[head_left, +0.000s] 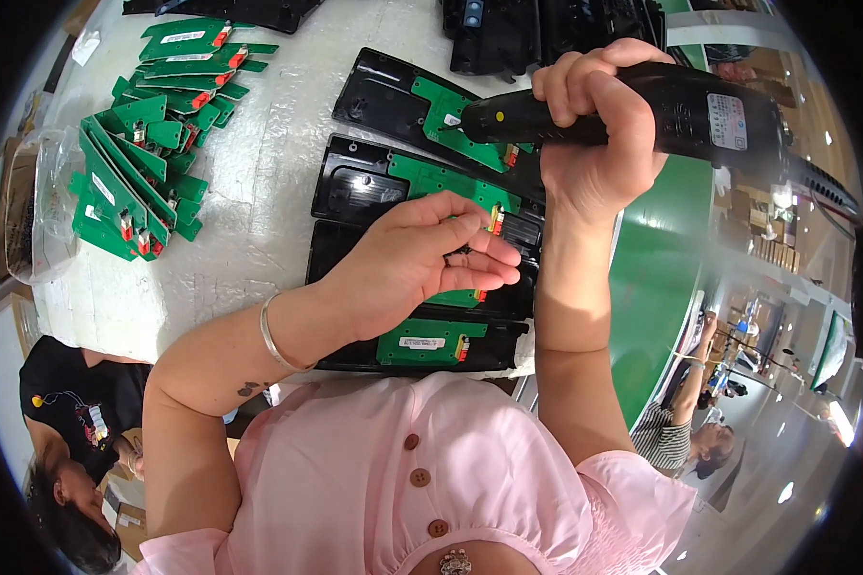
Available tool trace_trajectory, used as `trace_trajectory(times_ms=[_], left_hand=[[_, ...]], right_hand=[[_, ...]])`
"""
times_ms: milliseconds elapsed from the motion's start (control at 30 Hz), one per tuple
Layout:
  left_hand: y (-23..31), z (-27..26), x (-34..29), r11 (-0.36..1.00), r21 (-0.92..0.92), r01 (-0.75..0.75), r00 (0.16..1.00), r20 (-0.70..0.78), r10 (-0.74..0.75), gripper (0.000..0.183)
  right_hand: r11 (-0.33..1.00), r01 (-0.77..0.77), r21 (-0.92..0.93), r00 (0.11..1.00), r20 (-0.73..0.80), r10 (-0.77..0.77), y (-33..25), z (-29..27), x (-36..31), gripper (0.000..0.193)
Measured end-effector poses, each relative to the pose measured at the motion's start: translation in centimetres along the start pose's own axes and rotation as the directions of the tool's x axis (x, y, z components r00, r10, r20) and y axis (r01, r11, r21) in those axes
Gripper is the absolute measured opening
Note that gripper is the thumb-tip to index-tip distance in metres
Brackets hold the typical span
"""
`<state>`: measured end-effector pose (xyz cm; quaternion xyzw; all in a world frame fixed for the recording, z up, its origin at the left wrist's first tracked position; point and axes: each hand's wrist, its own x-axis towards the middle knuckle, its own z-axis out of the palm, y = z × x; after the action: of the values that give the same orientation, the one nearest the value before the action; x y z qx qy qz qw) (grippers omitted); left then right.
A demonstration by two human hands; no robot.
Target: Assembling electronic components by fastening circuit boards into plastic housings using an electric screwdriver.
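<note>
My right hand (pixel 604 120) is wrapped around a black electric screwdriver (pixel 686 105), held nearly level. Its thin tip points left, over the green circuit board (pixel 431 101) in the farthest black plastic housing (pixel 379 91); whether it touches a screw I cannot tell. My left hand (pixel 422 254) hovers palm up above the middle housings, thumb and forefinger together, other fingers curled. Small dark bits that look like screws (pixel 460 253) lie in those fingers. Several housings are lined up before me, each with a board; the nearest board (pixel 422 342) shows a white label and a red connector.
Loose green circuit boards (pixel 115 192) are heaped on the white padded table (pixel 249 240) at left, beside a clear plastic bag (pixel 53 211). More black housings (pixel 494 38) lie at the back. A green surface (pixel 657 259) is at right. Other people sit at both sides.
</note>
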<state>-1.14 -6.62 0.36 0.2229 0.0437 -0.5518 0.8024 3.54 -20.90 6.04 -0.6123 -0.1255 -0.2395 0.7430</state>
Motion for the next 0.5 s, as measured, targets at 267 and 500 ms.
trace_trajectory(times_ms=[267,500], left_hand=[[0.41,0.38,-0.07,0.995,0.08,-0.064,0.995,-0.077,0.07,0.016],[0.43,0.09,0.06,0.993,-0.005,-0.117,0.983,-0.144,0.115,0.018]], right_hand=[[0.998,-0.039,-0.049,0.999,0.036,0.041,0.4,0.57,0.48,0.015],[0.996,-0.021,-0.09,0.993,0.117,0.031,0.76,0.85,0.72,0.011]])
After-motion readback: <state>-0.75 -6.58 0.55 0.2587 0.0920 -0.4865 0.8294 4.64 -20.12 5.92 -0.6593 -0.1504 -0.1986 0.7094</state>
